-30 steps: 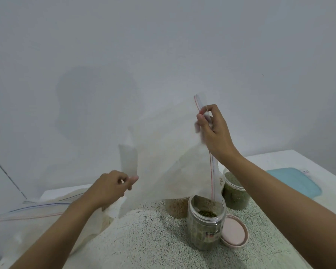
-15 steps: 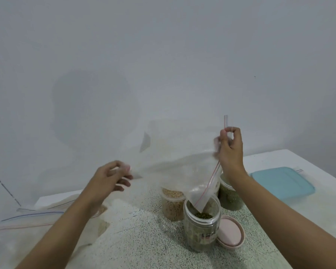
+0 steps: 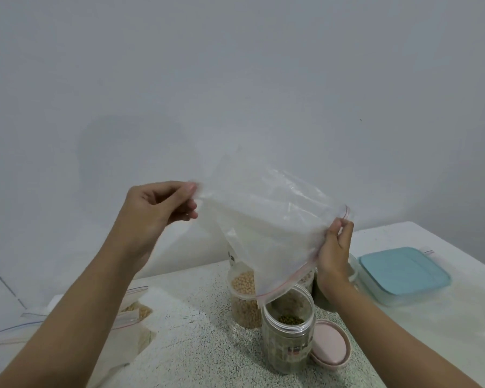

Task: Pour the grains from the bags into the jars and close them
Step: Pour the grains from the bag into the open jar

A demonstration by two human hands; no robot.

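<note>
I hold a clear zip bag in the air with both hands; it looks empty. My left hand pinches its upper left corner. My right hand grips the red zip edge on the right. The bag's lowest corner hangs just above the mouth of an open clear jar with green grains inside. A pink lid lies on the table to the right of that jar. Behind it stands a jar of pale yellow grains. Another jar is mostly hidden by my right hand.
A clear box with a teal lid sits at the right on the white table. Several zip bags, some holding yellow grains, lie at the left. A speckled mat covers the middle. A plain wall is close behind.
My left hand rose and took hold of the bag's corner. My right hand dropped lower, and the bag spread out between both hands.
</note>
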